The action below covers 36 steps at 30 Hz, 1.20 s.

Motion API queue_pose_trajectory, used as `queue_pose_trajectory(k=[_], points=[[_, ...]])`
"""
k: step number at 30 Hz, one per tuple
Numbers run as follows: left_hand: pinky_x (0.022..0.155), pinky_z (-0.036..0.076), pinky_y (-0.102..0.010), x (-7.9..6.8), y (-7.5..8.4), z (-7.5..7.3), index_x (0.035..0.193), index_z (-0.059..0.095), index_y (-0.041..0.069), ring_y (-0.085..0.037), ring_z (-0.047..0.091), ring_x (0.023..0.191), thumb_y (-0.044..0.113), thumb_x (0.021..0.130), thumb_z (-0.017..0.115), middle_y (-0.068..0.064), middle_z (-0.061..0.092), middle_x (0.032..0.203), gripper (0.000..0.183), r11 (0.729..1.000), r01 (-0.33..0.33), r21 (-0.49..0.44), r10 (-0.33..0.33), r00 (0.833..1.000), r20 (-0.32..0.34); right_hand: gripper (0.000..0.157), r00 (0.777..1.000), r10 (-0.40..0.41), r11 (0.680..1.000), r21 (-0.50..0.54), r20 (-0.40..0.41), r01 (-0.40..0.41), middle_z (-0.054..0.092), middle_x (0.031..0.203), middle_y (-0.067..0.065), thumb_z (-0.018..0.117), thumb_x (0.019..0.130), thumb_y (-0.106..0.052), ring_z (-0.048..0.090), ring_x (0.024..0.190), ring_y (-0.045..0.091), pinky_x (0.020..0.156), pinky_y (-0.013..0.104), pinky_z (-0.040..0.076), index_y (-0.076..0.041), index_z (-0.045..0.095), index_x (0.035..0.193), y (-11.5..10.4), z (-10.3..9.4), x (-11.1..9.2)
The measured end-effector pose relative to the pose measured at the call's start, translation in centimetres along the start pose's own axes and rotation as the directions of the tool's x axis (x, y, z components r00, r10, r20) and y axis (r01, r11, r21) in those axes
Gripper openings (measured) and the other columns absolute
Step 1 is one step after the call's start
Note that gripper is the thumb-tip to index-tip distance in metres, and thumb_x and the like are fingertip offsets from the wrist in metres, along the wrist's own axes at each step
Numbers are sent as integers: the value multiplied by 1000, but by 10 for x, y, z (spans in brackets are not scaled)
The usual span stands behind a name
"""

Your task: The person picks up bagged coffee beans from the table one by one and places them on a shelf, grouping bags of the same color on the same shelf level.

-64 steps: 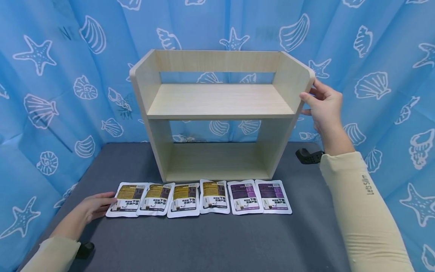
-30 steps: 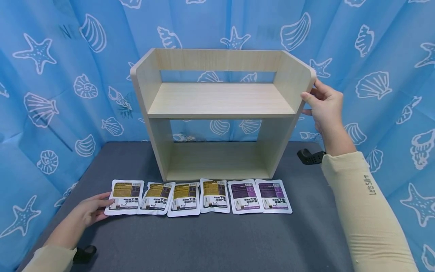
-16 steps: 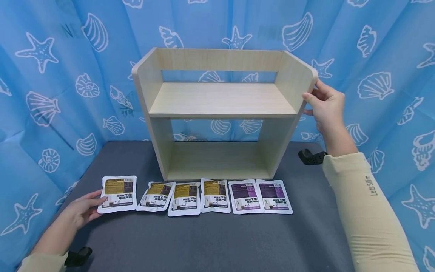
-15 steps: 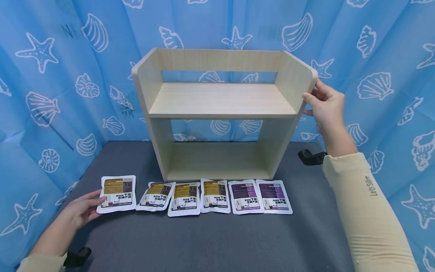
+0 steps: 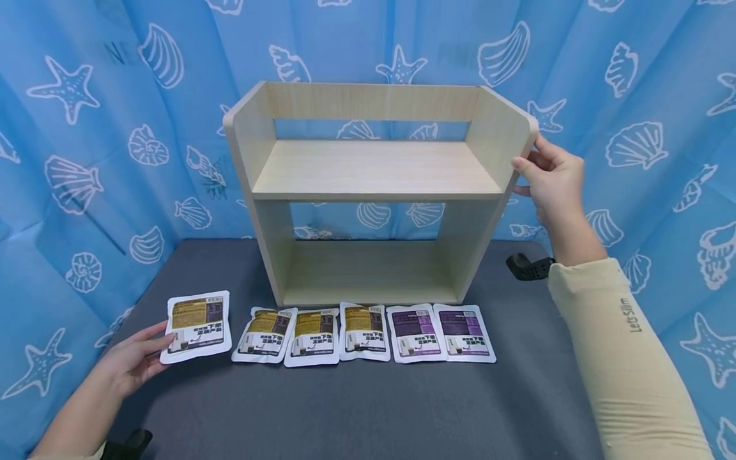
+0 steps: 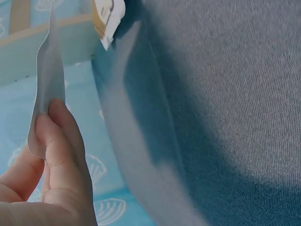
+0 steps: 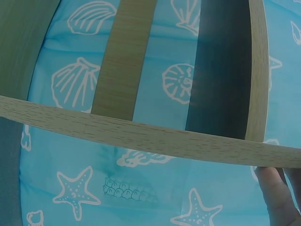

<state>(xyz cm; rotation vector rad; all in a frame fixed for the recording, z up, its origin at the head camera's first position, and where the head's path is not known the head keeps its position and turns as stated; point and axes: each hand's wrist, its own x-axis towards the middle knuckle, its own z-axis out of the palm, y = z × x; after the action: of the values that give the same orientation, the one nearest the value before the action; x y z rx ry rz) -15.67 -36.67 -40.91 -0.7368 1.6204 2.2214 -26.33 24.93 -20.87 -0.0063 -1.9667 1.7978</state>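
Note:
My left hand (image 5: 133,363) pinches a white pouch (image 5: 197,324) with a gold and dark label by its left edge. In the left wrist view that pouch (image 6: 51,77) shows edge-on, thumb on one side and fingers on the other, raised above the cloth. My right hand (image 5: 553,185) grips the right side panel of a pale wooden two-tier shelf (image 5: 376,197) near its upper front edge, thumb in front. The right wrist view shows the panel's edge (image 7: 136,134) with fingertips (image 7: 273,186) against it.
In front of the shelf lie three gold-label pouches (image 5: 311,337) and two purple-label pouches (image 5: 416,333), side by side on a dark grey cloth surface (image 5: 356,409). A blue curtain (image 5: 109,128) with white shell prints hangs behind and at both sides.
My left hand has taken hold of the leftmost gold pouch, lifted it and drawn it left, away from the row. The right hand keeps its grip on the shelf.

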Motion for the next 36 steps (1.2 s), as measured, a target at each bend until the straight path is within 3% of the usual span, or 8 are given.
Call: queue_pose_trajectory(k=[13, 15, 18, 20, 27, 36], points=[[73, 58, -34, -14, -7, 16, 77, 67, 31, -21, 70, 77, 8, 91, 68, 0, 69, 83, 27, 1000, -17, 9, 17, 999, 30, 53, 1000, -1, 999, -35, 7, 1, 59, 133, 9, 70, 89, -16, 62, 111, 16, 60, 16, 54, -28, 54, 138, 1, -2, -3], [72, 59, -33, -15, -8, 19, 102, 68, 25, -20, 70, 77, 8, 92, 68, 1, 69, 83, 20, 999, -24, 31, 23, 999, 29, 53, 1000, -5, 999, -45, 8, 5, 58, 134, 10, 69, 89, -16, 61, 111, 17, 60, 16, 54, -29, 53, 138, 2, -2, -3], [71, 58, -32, -16, -8, 22, 143, 44, 16, -18, 70, 78, 10, 91, 69, 2, 69, 84, 58, 998, -31, 60, 30, 999, 22, 53, 1000, -9, 998, -61, 10, 9, 58, 135, 10, 69, 89, -18, 61, 113, 17, 61, 17, 54, -29, 52, 138, 2, -2, -2], [71, 58, -31, -18, -8, 25, 154, 18, 9, -18, 70, 79, 12, 90, 71, 3, 68, 85, 83, 996, -35, 79, 34, 999, 20, 53, 1000, -12, 997, -72, 10, 13, 58, 134, 10, 69, 89, -18, 61, 113, 17, 61, 17, 54, -30, 52, 138, 2, -2, -2], [74, 58, -31, -26, -4, 38, 156, 7, 6, -20, 70, 82, 16, 85, 77, 2, 68, 87, 100, 993, -52, 107, 48, 998, 39, 52, 1000, -22, 997, -78, 9, 22, 58, 134, 10, 68, 90, -18, 61, 113, 17, 61, 17, 54, -29, 53, 138, 1, -2, -3], [71, 58, -28, -34, 6, 54, 155, 9, 3, -20, 70, 83, 18, 89, 72, 1, 69, 89, 92, 985, -87, 148, 75, 994, 81, 51, 999, -33, 995, -98, 7, 33, 59, 134, 10, 68, 90, -16, 62, 113, 17, 62, 17, 53, -28, 54, 138, 1, -1, -2]])
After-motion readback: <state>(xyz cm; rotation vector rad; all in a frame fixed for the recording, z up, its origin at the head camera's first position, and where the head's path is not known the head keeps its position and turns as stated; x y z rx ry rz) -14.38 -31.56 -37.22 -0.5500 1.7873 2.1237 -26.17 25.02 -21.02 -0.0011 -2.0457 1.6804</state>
